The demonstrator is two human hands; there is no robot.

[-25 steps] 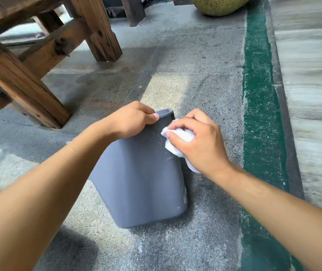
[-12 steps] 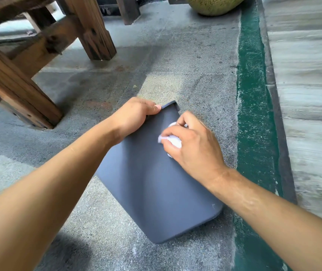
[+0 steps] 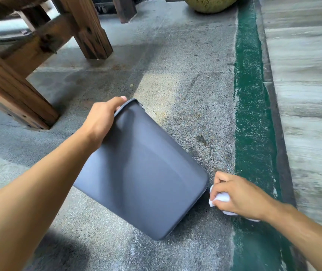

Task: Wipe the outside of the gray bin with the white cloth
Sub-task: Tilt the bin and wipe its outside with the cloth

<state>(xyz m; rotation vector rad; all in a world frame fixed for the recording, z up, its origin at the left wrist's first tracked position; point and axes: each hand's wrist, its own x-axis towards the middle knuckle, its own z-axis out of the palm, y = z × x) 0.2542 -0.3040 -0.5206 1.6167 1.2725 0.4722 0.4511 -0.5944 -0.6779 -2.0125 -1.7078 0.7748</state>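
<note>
Gripping one gray bin [image 3: 142, 173] by its rim, left hand [image 3: 101, 122]; right hand [image 3: 240, 196] clutches one white cloth [image 3: 221, 198].

A rough grey concrete floor [image 3: 175, 75] carries everything. The gray bin [image 3: 142, 173] stands on it tilted, only its base edge at the near right touching the ground. Heavy wooden legs [image 3: 89, 30] of a bench or table stand on it toward the far left. A green painted strip [image 3: 252, 94] runs along its right edge, and a yellow-green round object [image 3: 210, 3] rests at the far edge
</note>
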